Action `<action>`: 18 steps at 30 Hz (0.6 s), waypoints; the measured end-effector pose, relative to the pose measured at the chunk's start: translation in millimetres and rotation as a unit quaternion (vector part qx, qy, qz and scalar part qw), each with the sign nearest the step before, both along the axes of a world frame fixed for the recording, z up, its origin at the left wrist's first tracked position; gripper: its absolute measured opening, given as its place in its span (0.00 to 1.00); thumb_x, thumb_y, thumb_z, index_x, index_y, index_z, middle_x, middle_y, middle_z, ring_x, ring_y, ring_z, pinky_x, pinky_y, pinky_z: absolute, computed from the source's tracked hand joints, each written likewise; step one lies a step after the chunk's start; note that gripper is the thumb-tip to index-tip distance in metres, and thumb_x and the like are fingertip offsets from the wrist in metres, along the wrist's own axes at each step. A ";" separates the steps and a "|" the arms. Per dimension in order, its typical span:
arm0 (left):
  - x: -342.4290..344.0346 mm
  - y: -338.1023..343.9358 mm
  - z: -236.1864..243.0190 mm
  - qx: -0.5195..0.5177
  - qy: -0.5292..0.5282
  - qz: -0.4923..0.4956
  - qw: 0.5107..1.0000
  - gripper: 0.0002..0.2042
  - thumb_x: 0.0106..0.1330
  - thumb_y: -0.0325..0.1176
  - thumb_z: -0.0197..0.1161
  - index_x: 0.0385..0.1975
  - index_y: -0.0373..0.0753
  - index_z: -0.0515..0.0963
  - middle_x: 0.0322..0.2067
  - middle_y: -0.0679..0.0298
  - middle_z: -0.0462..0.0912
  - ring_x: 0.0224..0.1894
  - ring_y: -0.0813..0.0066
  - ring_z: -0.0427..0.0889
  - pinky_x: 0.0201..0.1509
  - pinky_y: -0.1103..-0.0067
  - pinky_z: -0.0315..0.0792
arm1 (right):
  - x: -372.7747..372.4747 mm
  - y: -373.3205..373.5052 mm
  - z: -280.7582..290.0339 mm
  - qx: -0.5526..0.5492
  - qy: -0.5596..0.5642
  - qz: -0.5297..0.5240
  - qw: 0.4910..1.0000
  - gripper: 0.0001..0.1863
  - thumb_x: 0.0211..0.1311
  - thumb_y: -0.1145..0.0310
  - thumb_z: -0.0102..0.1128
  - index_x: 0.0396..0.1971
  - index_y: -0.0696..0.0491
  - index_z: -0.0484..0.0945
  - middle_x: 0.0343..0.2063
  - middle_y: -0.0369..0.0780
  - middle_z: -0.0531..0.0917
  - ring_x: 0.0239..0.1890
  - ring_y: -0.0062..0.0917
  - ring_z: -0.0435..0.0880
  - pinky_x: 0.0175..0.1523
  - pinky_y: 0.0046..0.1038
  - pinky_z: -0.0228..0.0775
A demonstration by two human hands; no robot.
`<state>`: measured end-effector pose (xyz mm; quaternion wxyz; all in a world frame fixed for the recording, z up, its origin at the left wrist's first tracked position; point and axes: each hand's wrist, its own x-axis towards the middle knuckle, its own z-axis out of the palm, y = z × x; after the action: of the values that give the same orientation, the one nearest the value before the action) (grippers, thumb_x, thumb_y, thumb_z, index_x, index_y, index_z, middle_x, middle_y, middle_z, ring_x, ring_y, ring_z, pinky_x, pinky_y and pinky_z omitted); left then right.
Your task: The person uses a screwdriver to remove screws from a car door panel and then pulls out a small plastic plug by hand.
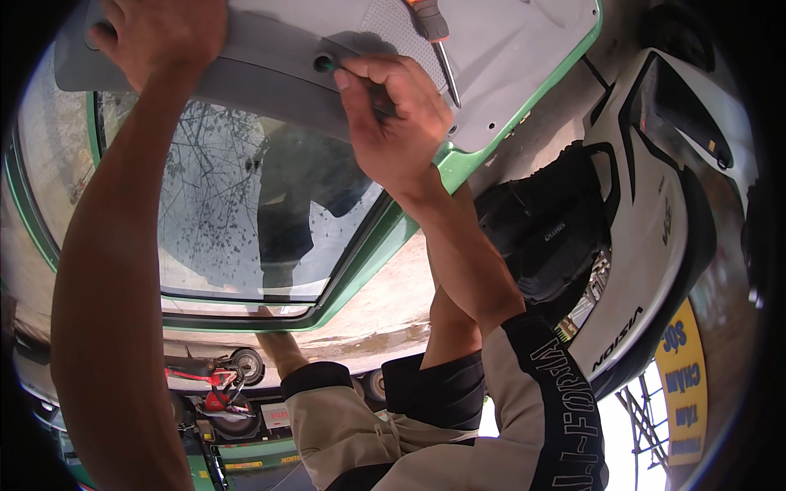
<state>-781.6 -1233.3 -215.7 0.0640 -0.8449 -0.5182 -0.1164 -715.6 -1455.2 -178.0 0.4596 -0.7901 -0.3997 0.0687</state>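
Grey inner trim of a green-framed vehicle door [262, 78] spans the top of the view, above its window [221, 204]. My left hand [168, 33] presses on the trim at the upper left; the upper edge cuts off most of its fingers. Beside a round dark hole [323, 62] in the trim, my right hand [401, 110] pinches with thumb and forefinger. A speck of green shows in the hole near the fingertips. What the fingers hold, if anything, is too small to make out. Just right of that hand, a screwdriver [431, 22] with an orange and black handle lies on the panel.
A white scooter [647, 204] stands close on the right, with a black bag [548, 229] against it. A yellow sign [684, 385] is at the lower right. Toward the bottom left are a red motorbike [221, 401] and a green vehicle [254, 466].
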 end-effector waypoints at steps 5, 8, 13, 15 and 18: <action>-1.5 0.6 -1.0 0.003 0.007 0.001 1.000 0.34 0.74 0.56 0.53 0.76 0.46 0.61 0.78 0.49 0.55 0.80 0.52 0.50 0.82 0.59 0.42 | -3.9 3.1 -0.6 0.014 0.030 -0.023 0.999 0.08 0.51 0.82 0.74 0.30 0.56 0.84 0.28 0.40 0.86 0.28 0.32 0.84 0.34 0.29 0.76; -1.2 0.7 -0.3 -0.005 -0.011 -0.003 1.000 0.34 0.75 0.56 0.53 0.76 0.46 0.61 0.78 0.49 0.55 0.80 0.52 0.50 0.82 0.59 0.42 | -3.7 3.8 1.5 0.012 0.020 -0.024 0.999 0.08 0.51 0.81 0.74 0.30 0.56 0.83 0.28 0.40 0.86 0.28 0.32 0.84 0.34 0.29 0.76; -0.1 -0.6 0.1 -0.009 0.000 0.009 1.000 0.34 0.75 0.56 0.52 0.77 0.46 0.60 0.78 0.50 0.54 0.81 0.53 0.49 0.83 0.60 0.41 | -4.1 3.3 3.1 0.010 0.023 -0.026 0.999 0.08 0.52 0.81 0.74 0.30 0.56 0.83 0.29 0.40 0.87 0.28 0.31 0.85 0.34 0.28 0.76; 1.8 -1.6 1.6 -0.012 0.002 0.011 1.000 0.34 0.75 0.56 0.52 0.77 0.46 0.60 0.78 0.50 0.54 0.81 0.53 0.49 0.83 0.60 0.41 | -2.7 2.6 3.3 0.008 0.021 -0.027 0.999 0.08 0.52 0.81 0.74 0.30 0.56 0.83 0.29 0.40 0.87 0.28 0.31 0.85 0.34 0.28 0.76; 1.7 -1.6 3.0 -0.017 0.009 0.014 1.000 0.34 0.75 0.56 0.52 0.77 0.46 0.60 0.78 0.50 0.53 0.81 0.53 0.49 0.83 0.60 0.41 | -3.6 3.4 4.0 0.005 0.021 -0.029 0.999 0.08 0.52 0.81 0.74 0.30 0.55 0.83 0.29 0.39 0.87 0.28 0.30 0.85 0.34 0.28 0.76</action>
<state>-779.9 -1234.9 -212.6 0.0562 -0.8396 -0.5311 -0.0991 -719.1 -1451.8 -174.0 0.4739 -0.7972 -0.3674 0.0701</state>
